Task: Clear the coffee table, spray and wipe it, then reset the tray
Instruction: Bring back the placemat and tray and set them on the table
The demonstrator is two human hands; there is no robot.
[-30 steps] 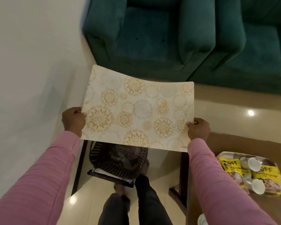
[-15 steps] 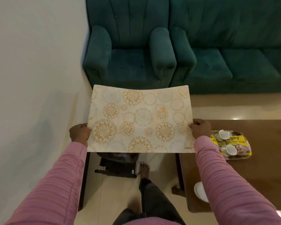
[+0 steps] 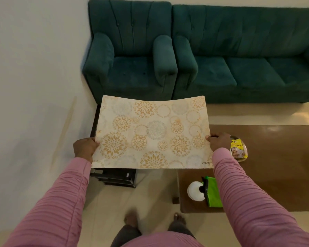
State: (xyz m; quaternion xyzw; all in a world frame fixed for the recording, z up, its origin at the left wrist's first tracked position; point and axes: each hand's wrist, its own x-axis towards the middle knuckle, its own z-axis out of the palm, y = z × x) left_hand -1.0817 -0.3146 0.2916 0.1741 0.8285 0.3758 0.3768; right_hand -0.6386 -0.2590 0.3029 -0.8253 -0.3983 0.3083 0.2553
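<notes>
A cream placemat (image 3: 150, 134) with gold flower circles is held flat in the air in front of me. My left hand (image 3: 85, 148) grips its left edge and my right hand (image 3: 218, 140) grips its right edge. The mat hangs over the left end of the brown coffee table (image 3: 275, 166) and a black-framed side table below. On the coffee table, a tray (image 3: 243, 152) with yellow snack packets peeks out behind my right wrist. A white spray bottle (image 3: 195, 191) and a green cloth (image 3: 212, 191) sit near the table's front left corner.
A teal armchair (image 3: 130, 56) and a teal sofa (image 3: 248, 56) stand against the far wall. A black basket-like object (image 3: 114, 176) shows under the mat's near edge. My bare feet (image 3: 132, 219) stand on the beige tiled floor, and a white wall runs along the left.
The view has lifted and pulled back, bringing the sofa, the spray bottle and the cloth into sight. Both hands keep hold of the mat, which now lies further right, toward the coffee table.
</notes>
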